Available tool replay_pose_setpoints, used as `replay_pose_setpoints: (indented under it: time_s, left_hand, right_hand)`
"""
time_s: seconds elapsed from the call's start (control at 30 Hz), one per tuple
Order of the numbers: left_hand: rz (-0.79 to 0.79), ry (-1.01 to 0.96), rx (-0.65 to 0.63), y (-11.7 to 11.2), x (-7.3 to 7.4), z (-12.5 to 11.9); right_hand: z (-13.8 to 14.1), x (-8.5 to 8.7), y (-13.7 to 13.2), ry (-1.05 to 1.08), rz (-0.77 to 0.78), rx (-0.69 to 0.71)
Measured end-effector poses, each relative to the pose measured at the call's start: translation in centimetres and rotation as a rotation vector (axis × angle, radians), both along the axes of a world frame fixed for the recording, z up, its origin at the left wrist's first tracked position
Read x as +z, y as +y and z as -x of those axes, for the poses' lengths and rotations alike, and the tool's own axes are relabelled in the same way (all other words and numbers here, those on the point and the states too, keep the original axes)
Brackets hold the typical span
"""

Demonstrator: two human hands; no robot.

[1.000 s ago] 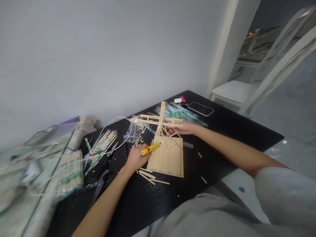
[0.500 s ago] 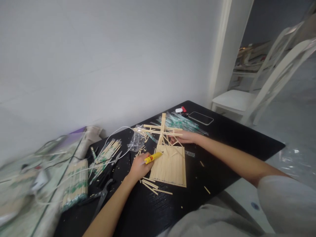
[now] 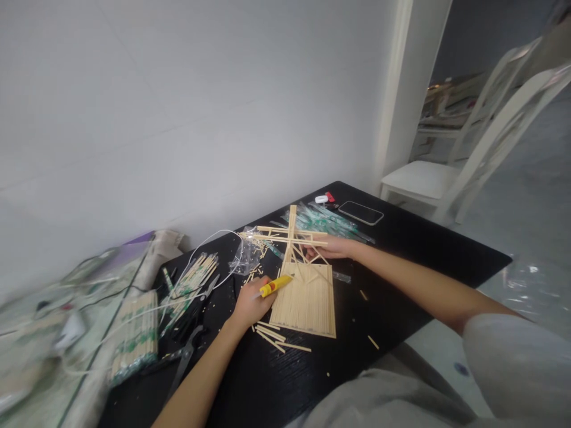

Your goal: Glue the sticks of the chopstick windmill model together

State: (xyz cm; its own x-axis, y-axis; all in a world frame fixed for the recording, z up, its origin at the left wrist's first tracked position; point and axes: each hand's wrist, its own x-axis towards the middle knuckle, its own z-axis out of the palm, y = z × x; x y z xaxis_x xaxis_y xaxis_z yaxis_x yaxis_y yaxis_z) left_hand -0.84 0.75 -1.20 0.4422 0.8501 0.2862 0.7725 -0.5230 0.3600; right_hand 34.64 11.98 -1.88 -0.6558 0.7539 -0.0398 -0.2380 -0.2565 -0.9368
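A model built of pale wooden sticks point(image 3: 306, 294) lies on the black table point(image 3: 392, 285), with a flat slatted panel and a cross of sticks rising at its far end. My left hand point(image 3: 252, 303) is closed round a yellow glue tube point(image 3: 275, 286), its tip over the panel's left edge. My right hand point(image 3: 332, 247) grips the stick frame near the cross, fingers curled on it.
Loose cut sticks point(image 3: 274, 336) lie by the panel. Scissors point(image 3: 187, 348), bundled chopsticks point(image 3: 134, 336), a white cable point(image 3: 209, 238) and plastic wrappers point(image 3: 330, 220) crowd the left and far side. A phone point(image 3: 360, 212) lies far right. White chairs point(image 3: 450, 166) stand beyond the table.
The view has shifted slightly, so the table sits lower in the picture than one second ago. Both hands keep their hold and place on the glue tube and the stick model.
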Motion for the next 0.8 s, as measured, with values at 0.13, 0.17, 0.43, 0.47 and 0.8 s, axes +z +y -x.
replay_pose_setpoints:
  time_s: [0.13,0.17,0.43,0.47,0.8]
  left_hand:
    - [-0.003,0.005,0.001,0.09,-0.14,0.08]
    - [-0.003,0.007,0.003,0.10,-0.17,0.11]
    - [0.019,0.013,0.006,-0.05,0.29,0.10]
    - [0.018,0.012,0.005,-0.06,0.36,0.08]
    - [0.046,-0.001,0.019,-0.06,0.32,-0.05]
  right_hand:
    - [-0.07,0.05,0.02,-0.013,0.003,0.012]
    - [-0.08,0.07,0.02,-0.016,0.006,0.010]
    - [-0.14,0.17,-0.03,-0.013,0.012,0.008]
    - [-0.15,0.21,-0.05,-0.014,0.012,0.008]
    - [0.04,0.92,-0.45,-0.029,0.043,-0.020]
